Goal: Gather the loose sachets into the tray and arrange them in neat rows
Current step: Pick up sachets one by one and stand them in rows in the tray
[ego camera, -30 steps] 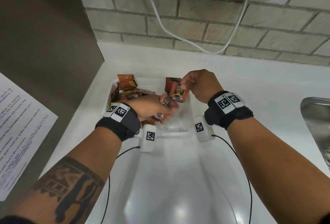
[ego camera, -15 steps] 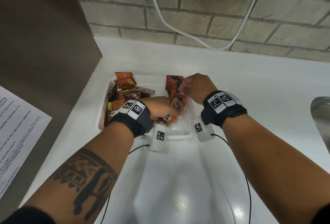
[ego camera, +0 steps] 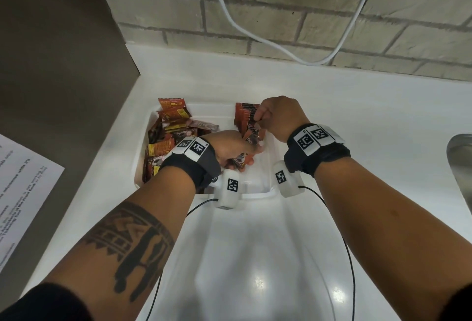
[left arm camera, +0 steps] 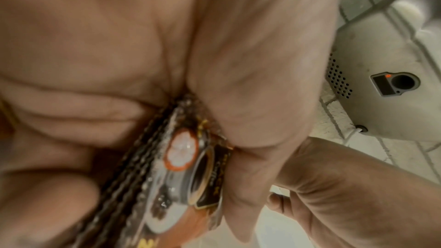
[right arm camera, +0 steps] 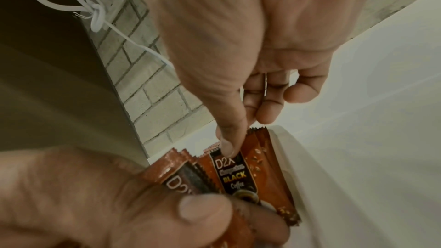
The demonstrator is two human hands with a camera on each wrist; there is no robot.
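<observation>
Glossy white bench (ego camera: 255,256) nearest me. My left hand (ego camera: 229,147) clamps fan of crinkled foil sachets (left arm camera: 171,173), serrated edges, inside shallow white plastic tray (ego camera: 258,194). My right hand (ego camera: 278,116) pinches top of orange-black sachet (right arm camera: 232,174), set upright against row (ego camera: 244,116) along tray's right wall. Loose pile (ego camera: 171,136) fills left side. Beyond: brick wall (ego camera: 306,14), white cable (ego camera: 281,47).
</observation>
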